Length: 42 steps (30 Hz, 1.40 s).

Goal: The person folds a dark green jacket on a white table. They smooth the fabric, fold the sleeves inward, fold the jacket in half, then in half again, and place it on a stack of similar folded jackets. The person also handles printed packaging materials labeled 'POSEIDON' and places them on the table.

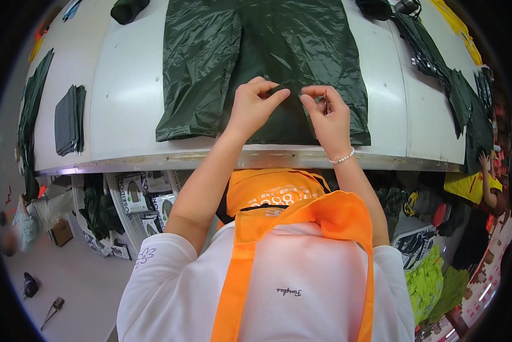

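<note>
On the white table (128, 85), a green garment (202, 68) is laid under the left hand (252, 107) and right hand (331, 118), its sides pointing away from the body. Cloth (279, 88) is pinched by the left; whether any is held by the right, curled close by, cannot be told.

Garment (202, 74): centred on counter (128, 85), beneath left hand (250, 108) and right hand (331, 121). Left of garment: 1 folded stack (68, 121). Right: further garments (458, 94). Below counter, left side: basket (117, 200) containing packages (132, 192).
</note>
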Available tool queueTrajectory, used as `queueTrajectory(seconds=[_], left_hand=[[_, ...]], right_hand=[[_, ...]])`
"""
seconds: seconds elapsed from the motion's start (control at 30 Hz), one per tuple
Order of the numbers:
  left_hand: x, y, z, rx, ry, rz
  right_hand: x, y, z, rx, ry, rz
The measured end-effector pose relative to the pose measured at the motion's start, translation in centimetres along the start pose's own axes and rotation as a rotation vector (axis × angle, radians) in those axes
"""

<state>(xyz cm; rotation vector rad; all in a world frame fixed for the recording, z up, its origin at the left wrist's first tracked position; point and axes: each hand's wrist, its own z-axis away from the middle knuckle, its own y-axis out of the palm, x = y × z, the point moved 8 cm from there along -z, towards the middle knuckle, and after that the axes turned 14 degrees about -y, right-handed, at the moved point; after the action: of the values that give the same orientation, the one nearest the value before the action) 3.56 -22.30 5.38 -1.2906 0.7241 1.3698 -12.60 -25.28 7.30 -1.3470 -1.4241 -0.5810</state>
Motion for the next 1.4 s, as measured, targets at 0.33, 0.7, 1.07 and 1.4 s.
queueTrajectory(seconds=[0.33,0.7,1.07,1.4], left_hand=[[-1.2,1.3,-1.7,0.019,0.005,0.023],[-1.2,2.0,-2.5,0.136,0.028,0.109],[-1.2,2.0,-2.4,0.142,0.012,0.110],[2.8,-0.5,2.3,0.095,-0.082,0.425]], right_hand=[[1.4,0.1,-1.0,0.090,-0.209,0.283],[1.8,0.1,-2.7,0.025,-0.325,0.341],[0.8,-0.4,-3.0,-0.025,-0.223,0.223],[0.1,2.6,-2.2,0.189,-0.006,0.010]])
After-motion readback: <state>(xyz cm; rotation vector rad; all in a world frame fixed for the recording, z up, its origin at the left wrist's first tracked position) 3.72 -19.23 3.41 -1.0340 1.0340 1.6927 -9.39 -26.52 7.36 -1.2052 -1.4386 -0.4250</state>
